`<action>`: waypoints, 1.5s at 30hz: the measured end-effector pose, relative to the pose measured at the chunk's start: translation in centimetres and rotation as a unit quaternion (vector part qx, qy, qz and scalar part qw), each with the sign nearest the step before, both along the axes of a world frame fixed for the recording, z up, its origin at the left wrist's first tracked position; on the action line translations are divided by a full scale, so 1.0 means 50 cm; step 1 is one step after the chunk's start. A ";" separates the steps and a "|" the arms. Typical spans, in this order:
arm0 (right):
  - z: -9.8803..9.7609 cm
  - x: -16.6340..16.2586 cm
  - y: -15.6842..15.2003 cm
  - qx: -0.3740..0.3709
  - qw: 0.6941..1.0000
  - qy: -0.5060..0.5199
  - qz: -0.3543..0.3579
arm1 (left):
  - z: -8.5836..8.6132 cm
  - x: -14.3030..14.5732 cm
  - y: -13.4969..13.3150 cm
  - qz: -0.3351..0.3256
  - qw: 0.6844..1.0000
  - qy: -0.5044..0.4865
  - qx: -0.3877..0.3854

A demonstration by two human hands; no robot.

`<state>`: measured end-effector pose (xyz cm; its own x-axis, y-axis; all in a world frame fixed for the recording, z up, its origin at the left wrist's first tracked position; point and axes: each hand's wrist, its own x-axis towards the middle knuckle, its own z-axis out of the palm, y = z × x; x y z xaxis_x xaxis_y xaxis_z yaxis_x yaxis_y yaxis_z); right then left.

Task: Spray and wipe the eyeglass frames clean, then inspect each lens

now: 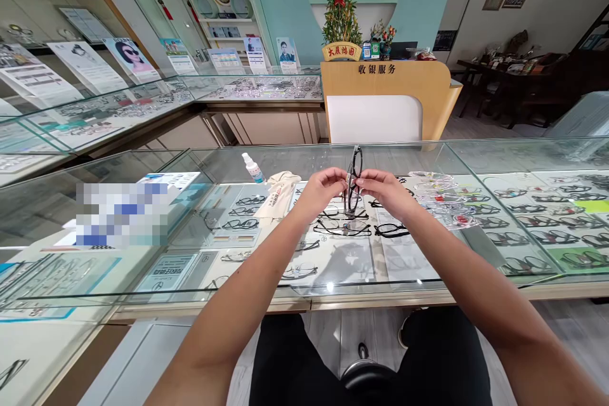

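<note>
A pair of black-framed glasses (354, 168) is held upright, seen edge-on, above the glass counter (304, 279). My left hand (321, 193) pinches the frame from the left. My right hand (387, 193) pinches it from the right. The two hands meet at the frame's middle. Just left of my hands a cream cloth pouch (280, 193) lies on the glass, and beyond it stands a small white spray bottle (253, 168) with a blue label.
Inside the counter lie several dark-framed glasses (349, 227), with rows of others (537, 209) to the right and clear plastic trays (440, 200) on the glass. Leaflets (171, 181) lie at left. A wooden cashier desk (387, 85) stands behind.
</note>
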<state>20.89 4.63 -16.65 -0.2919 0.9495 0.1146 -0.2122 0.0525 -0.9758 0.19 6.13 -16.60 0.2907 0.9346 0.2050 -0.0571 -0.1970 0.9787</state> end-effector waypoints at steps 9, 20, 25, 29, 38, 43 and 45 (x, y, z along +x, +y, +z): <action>0.024 0.018 0.003 -0.036 0.999 0.026 -0.025 | 0.001 -0.023 0.026 0.081 0.996 -0.044 -0.002; 0.022 0.027 -0.001 -0.055 0.997 0.042 0.028 | -0.011 -0.061 0.069 0.219 0.964 -0.151 -0.024; 0.025 0.029 -0.008 -0.045 0.995 0.057 0.072 | -0.009 -0.064 0.072 0.175 0.956 -0.228 -0.058; 0.026 0.032 -0.006 -0.034 0.991 0.094 0.091 | -0.006 -0.063 0.070 0.150 0.958 -0.238 -0.049; 0.041 0.038 -0.009 -0.016 0.987 0.143 0.074 | -0.003 -0.026 -0.005 0.145 0.895 0.184 0.379; 0.040 0.030 -0.013 0.001 0.985 0.147 0.085 | -0.018 -0.011 -0.014 0.070 0.845 0.278 0.451; 0.037 0.027 -0.013 0.012 0.985 0.151 0.081 | -0.020 -0.014 -0.010 0.093 0.839 0.277 0.459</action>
<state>22.24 4.00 -14.77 -0.3889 0.8890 0.2417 -0.5007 0.0163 -0.8655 -0.50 5.65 -17.60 0.4467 0.4957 0.7448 0.4713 -0.8380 0.2750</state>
